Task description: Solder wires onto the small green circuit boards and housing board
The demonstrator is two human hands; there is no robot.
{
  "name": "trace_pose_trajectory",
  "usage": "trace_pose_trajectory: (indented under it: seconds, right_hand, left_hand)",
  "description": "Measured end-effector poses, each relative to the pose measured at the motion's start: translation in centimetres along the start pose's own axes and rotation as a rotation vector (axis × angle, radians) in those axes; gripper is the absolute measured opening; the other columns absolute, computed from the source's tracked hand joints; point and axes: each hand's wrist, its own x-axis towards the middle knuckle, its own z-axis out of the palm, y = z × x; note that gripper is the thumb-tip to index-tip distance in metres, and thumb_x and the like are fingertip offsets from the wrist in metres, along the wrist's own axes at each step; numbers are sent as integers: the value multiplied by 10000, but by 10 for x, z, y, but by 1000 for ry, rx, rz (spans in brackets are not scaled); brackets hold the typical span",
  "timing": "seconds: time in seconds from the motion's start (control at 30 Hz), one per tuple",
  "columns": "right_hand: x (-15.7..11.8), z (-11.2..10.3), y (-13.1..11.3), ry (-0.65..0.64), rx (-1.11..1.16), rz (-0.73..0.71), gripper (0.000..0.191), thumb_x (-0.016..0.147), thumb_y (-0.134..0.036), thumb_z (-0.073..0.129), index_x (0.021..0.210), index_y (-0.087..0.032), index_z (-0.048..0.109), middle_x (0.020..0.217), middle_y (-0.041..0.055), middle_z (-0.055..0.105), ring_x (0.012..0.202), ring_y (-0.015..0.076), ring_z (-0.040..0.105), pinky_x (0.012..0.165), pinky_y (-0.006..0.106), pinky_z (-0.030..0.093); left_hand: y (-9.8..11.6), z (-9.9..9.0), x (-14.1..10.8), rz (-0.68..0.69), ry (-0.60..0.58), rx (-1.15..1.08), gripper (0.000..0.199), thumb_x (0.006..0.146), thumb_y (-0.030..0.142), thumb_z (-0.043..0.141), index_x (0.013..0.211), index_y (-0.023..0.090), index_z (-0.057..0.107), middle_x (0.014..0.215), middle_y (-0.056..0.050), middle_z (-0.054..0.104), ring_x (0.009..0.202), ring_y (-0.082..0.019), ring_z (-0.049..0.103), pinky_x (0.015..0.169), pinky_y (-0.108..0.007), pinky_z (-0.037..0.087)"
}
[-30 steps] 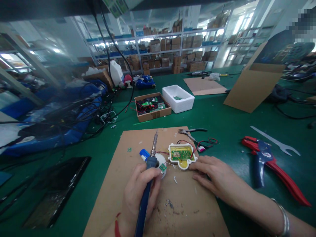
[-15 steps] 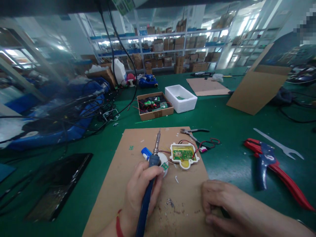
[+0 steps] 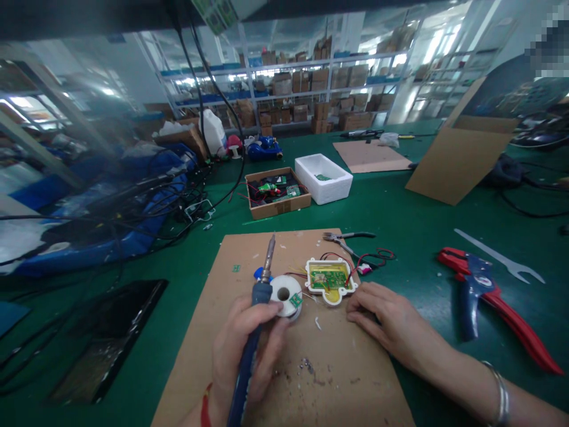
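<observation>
My left hand [image 3: 244, 338] is wrapped round a blue soldering iron [image 3: 249, 350], its metal tip pointing away from me. The thumb and a finger reach the near edge of a white spool [image 3: 278, 290], which has a small green circuit board [image 3: 296, 300] on it. My right hand [image 3: 377, 311] rests on the cardboard sheet [image 3: 329, 362] with fingers curled, close to the lower right corner of a white housing [image 3: 333, 296]. Whether its fingertips pinch anything is hidden. Inside the housing is a green board [image 3: 329, 279] with wires.
Cutting pliers [image 3: 340, 237] lie behind the housing. A red-and-blue wire stripper [image 3: 480, 284] and a wrench [image 3: 502, 255] lie at the right. A carton of parts [image 3: 278, 207] and a white foam box [image 3: 326, 187] stand farther back. Cables and a dark panel [image 3: 111, 338] are at the left.
My left hand and the soldering iron have shifted left, uncovering more of the spool. My right hand has moved forward and slightly left, up to the housing.
</observation>
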Motion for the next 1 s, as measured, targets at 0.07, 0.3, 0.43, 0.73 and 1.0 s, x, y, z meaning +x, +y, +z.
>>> trace_pose_trajectory:
  seconds: [0.07, 0.3, 0.43, 0.73, 1.0]
  right_hand:
    - [0, 6, -1, 44, -88, -58, 126, 843, -141, 497, 776, -192, 591, 778, 48, 625, 732, 189, 595, 655, 312, 492]
    - [-4, 21, -5, 142, -426, -118, 168, 804, -100, 397, 786, -152, 555, 730, 108, 602, 643, 224, 554, 584, 356, 461]
    - [-10, 17, -10, 181, -338, -104, 133, 818, -132, 395, 785, -182, 514, 708, 77, 581, 628, 207, 543, 577, 340, 459]
    - [24, -30, -35, 29, 522, 116, 71, 843, -228, 544, 835, -188, 601, 778, 16, 626, 722, 138, 578, 662, 264, 464]
    - [57, -16, -45, 46, 1052, 150, 165, 862, -336, 576, 847, -180, 629, 910, 30, 636, 874, 143, 585, 821, 300, 444]
  left_hand:
    - [-1, -3, 0, -21, 43, -2, 336, 745, 12, 631, 1029, 175, 556, 887, -33, 667, 855, -166, 634, 753, -303, 511]
    - [-7, -11, -5, -101, 44, 40, 330, 766, 4, 616, 1029, 196, 566, 912, -17, 623, 847, -160, 608, 784, -328, 487]
    - [-5, -14, -4, -116, 67, 52, 263, 800, 44, 587, 1013, 198, 579, 868, -6, 614, 818, -149, 593, 723, -285, 485]
    - [1, -22, 2, -169, 107, -57, 251, 905, 158, 468, 1123, 176, 591, 790, 3, 617, 592, -95, 619, 549, -216, 518]
    - [20, -9, 20, -444, -13, 94, 54, 872, 275, 551, 882, 226, 572, 591, 64, 561, 480, -91, 542, 475, -203, 449]
